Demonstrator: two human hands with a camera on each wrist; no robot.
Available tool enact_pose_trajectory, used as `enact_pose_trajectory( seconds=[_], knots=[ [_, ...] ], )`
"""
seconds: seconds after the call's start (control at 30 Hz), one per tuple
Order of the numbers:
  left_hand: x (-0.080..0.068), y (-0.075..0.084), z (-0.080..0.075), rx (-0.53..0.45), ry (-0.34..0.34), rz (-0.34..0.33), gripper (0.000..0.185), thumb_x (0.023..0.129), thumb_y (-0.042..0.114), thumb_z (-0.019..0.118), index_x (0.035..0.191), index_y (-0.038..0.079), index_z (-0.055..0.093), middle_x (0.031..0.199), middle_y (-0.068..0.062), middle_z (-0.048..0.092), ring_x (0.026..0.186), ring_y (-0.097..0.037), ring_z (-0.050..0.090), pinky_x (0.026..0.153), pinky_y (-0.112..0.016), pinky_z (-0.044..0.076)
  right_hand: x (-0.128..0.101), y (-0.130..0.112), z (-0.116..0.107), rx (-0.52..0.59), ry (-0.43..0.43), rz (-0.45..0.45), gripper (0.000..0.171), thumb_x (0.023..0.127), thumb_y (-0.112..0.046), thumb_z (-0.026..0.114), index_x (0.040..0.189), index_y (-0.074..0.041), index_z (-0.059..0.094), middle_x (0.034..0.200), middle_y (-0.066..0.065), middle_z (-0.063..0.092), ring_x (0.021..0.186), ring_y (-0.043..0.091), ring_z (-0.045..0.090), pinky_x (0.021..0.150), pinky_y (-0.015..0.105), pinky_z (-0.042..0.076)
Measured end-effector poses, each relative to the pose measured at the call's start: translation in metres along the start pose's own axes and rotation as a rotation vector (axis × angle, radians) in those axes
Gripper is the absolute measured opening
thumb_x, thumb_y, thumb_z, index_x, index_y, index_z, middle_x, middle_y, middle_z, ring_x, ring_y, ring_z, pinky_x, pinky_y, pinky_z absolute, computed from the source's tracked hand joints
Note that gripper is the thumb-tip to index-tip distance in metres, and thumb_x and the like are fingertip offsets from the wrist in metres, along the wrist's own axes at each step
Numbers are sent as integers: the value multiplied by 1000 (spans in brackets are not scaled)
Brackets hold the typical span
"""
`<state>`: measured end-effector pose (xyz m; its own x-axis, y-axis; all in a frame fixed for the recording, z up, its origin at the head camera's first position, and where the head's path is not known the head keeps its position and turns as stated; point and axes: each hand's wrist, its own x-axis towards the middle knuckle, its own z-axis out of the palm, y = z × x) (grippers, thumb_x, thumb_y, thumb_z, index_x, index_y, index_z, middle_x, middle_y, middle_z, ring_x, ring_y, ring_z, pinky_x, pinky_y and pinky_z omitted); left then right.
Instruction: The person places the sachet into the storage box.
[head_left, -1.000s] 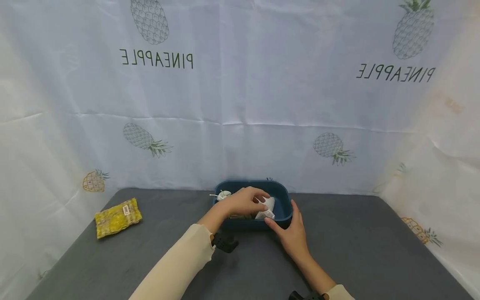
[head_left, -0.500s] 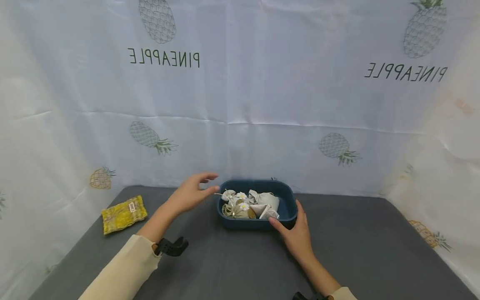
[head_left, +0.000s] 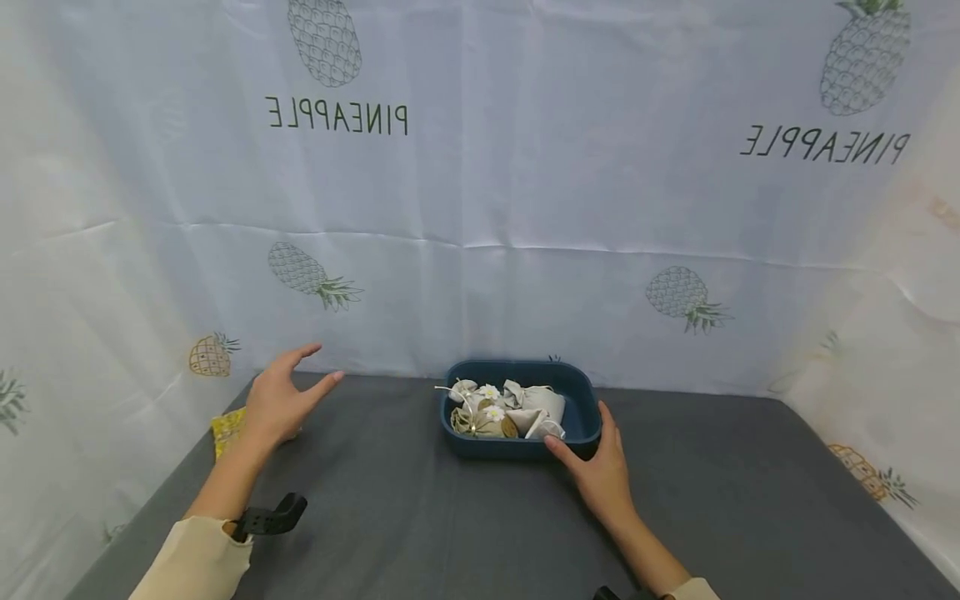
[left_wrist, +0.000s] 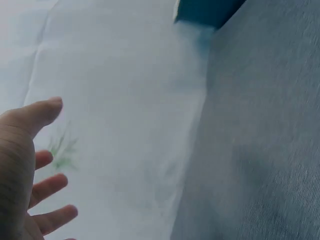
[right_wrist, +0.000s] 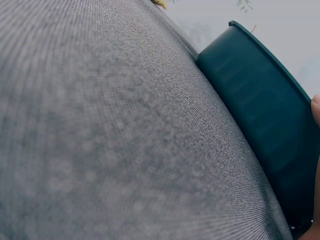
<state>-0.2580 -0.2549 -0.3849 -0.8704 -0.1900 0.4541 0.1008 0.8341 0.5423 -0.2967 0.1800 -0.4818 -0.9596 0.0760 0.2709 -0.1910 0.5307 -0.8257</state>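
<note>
My left hand (head_left: 281, 400) is held out over the left of the table with thumb and fingers spread and nothing between them. It overlaps a yellow patterned packet (head_left: 227, 429), hiding most of it in the head view. In the left wrist view, that hand (left_wrist: 20, 170) shows its fingers apart. At the middle back stands a dark blue plastic bin (head_left: 498, 450) with several small cloth drawstring pouches (head_left: 542, 403) inside, some bearing white flowers. My right hand (head_left: 603, 479) grips the bin's front right corner, thumb at the front rim and fingers along the right side.
A dark grey cloth covers the table (head_left: 390, 517). Right behind the bin hangs a white curtain (head_left: 495, 308) printed with pineapples, and more of it closes off both sides. A thin cord (head_left: 452, 389) pokes out over the bin's left rim.
My left hand has come out of the bin and moved left to the yellow packet, carrying nothing. The pouches are now uncovered. My right hand stays on the bin's corner.
</note>
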Motion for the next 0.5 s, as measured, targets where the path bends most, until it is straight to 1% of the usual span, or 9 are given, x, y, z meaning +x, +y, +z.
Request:
enact_pose_trajectory(
  seconds=[0.07,0.17,0.23,0.3,0.37,0.5],
  knots=[
    [-3,-9,-3,0,21,-32,74,96,49,66,151,6,46,152,-30,44,137,-53,41,101,-70,39,0,1,-1,-4,1,0,107,85,-52,77,164,-14,15,166,23,23,152,43,27,117,68,27],
    [-7,-24,-6,-16,31,-94,79,96,52,64,155,6,39,155,-31,38,140,-54,36,103,-72,35,0,1,-1,-10,-3,3,107,86,-52,77,164,-15,13,166,22,23,152,43,28,117,67,28],
    [-8,-33,-6,-19,33,-123,81,96,53,63,156,6,37,156,-31,36,141,-55,33,105,-73,32,0,1,0,-10,-5,4,107,86,-52,77,164,-16,13,165,22,23,151,43,29,117,68,28],
    [-9,-41,-4,-8,39,-134,82,96,53,64,156,4,37,156,-32,36,141,-55,32,106,-73,31,-1,1,0,-11,-6,7,108,85,-52,77,164,-16,13,165,22,24,151,43,29,117,68,29],
    [-8,-49,-1,19,44,-127,82,95,52,65,155,2,38,154,-32,38,140,-55,34,106,-73,32,0,0,1,-14,-4,9,107,85,-53,77,164,-16,13,165,22,24,151,43,30,117,68,28],
    [-8,-64,7,58,51,-135,83,93,54,67,152,1,42,152,-33,41,137,-55,38,104,-72,33,0,0,0,-16,-1,14,108,85,-53,77,164,-17,13,165,21,24,151,42,29,118,67,28]
  ],
)
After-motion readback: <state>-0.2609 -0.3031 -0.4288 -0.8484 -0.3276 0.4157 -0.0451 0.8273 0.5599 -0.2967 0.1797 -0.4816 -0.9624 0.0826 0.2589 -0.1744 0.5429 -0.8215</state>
